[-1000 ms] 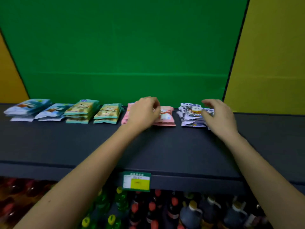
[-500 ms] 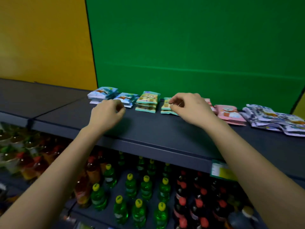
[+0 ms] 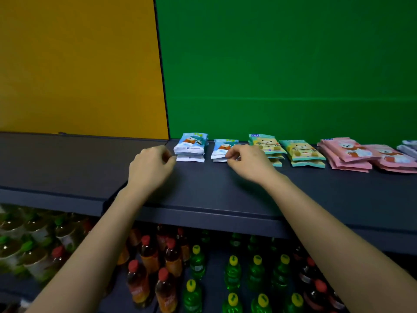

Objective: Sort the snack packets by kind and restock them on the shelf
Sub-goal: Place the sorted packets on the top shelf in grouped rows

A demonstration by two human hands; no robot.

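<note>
Green panel (image 3: 282, 64) at back, yellow panel (image 3: 79, 64) to its left.
Dark grey shelf (image 3: 225, 190) runs across the view; packets lie in a row along its back edge, sorted by colour.
Lower tier: red-capped bottles (image 3: 146, 256) on the left, yellow-capped green bottles (image 3: 232, 272) beside them.
Left hand (image 3: 151, 168): knuckles up, fingers curled, tips at the left edge of the left blue stack (image 3: 190, 144). Touching or gripping, cannot tell.
Right hand (image 3: 248, 163): fingers curled, thumb and forefinger pinching the near corner of the right blue stack (image 3: 222, 149).
Blue stacks sit side by side with a gap between them, just right of the panel seam.
Next to the right: two yellow stacks (image 3: 302, 151), the nearer one partly behind the right hand.
Then two pink stacks (image 3: 345, 152), overlapping.
White packets (image 3: 409, 147) are cut off at the right edge.
</note>
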